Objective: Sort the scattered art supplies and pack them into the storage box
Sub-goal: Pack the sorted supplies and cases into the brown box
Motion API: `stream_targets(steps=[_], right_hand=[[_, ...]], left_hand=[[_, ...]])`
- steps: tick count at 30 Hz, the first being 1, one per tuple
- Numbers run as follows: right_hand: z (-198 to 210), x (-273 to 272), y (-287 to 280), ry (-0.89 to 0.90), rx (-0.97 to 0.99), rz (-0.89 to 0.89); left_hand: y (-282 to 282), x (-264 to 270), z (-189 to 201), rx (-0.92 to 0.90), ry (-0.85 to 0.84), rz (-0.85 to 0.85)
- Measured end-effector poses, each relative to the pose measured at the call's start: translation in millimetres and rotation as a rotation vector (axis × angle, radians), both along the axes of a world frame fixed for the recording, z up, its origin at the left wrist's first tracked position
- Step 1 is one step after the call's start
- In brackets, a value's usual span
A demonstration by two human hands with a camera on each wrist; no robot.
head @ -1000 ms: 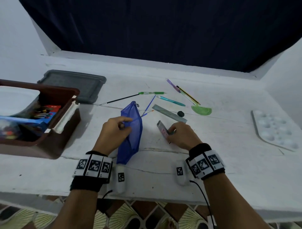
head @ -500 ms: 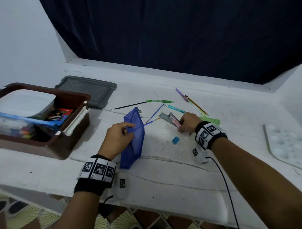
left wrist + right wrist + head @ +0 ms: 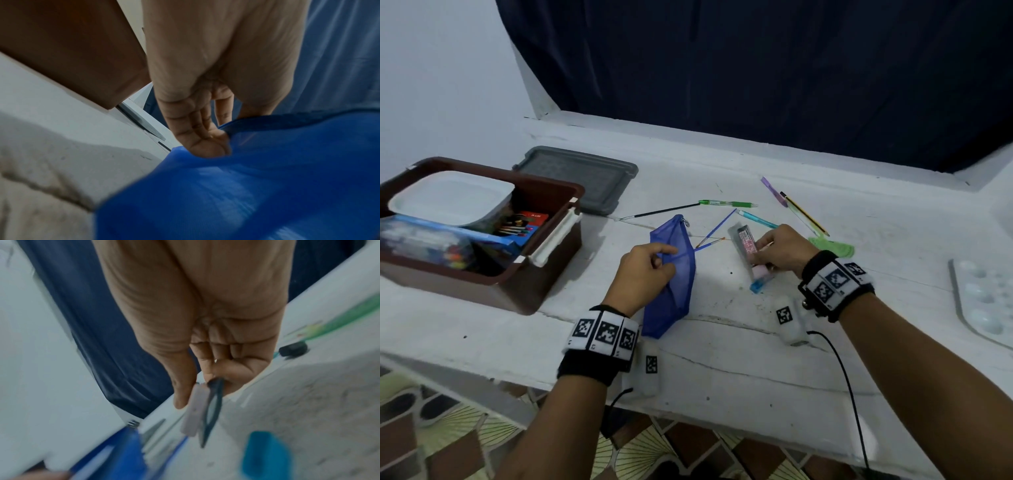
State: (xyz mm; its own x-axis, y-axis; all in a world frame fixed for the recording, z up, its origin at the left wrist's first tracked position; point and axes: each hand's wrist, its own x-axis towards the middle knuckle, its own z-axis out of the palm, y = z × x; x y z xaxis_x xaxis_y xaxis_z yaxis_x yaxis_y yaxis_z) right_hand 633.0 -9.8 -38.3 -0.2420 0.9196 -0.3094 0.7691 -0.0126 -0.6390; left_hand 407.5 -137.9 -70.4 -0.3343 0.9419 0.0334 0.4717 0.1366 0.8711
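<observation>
My left hand [image 3: 666,255] pinches the top edge of a blue mesh pouch [image 3: 671,284] that stands on the white table; the left wrist view shows thumb and fingers [image 3: 207,142] gripping the fabric [image 3: 246,178]. To the right, my right hand [image 3: 760,253] holds a grey ruler [image 3: 736,236] and a flat pink pack [image 3: 746,245] together, tilted over the table. In the right wrist view the pink pack [image 3: 193,410] and ruler [image 3: 213,410] hang from the fingertips. A small blue block [image 3: 758,286] lies just below them. The brown storage box [image 3: 544,192] sits at the left.
Behind the hands lie a green pen [image 3: 726,204], black brush [image 3: 661,212], blue brushes [image 3: 717,228], teal pen [image 3: 756,219], pencil [image 3: 804,214] and green protractor [image 3: 832,246]. A grey lid [image 3: 578,178] is behind the box, and a white palette [image 3: 983,301] lies at the far right.
My right hand reached back to the ruler, took it with the pink pack and drew both nearer. The small blue block came into view. The left hand kept hold of the pouch.
</observation>
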Motion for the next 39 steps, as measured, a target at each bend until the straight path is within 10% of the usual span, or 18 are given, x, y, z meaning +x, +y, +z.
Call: stream_targets(steps=[7,23,39], right_hand=[[21.7,-31.9,-54.5,0.51,-0.286,0.1],[9.4,-96.5,-67.1,0.206,0.048,0.132],[-16.2,-106.2,-76.8,0.089,-0.119,0.278]], left_hand=[[-4.0,-1.7,2.2,0.015,-0.022,0.002],[-10.8,-2.4,5.5,0.079,0.059,-0.109],[-9.4,-5.7,0.1,0.073,0.039,-0.102]])
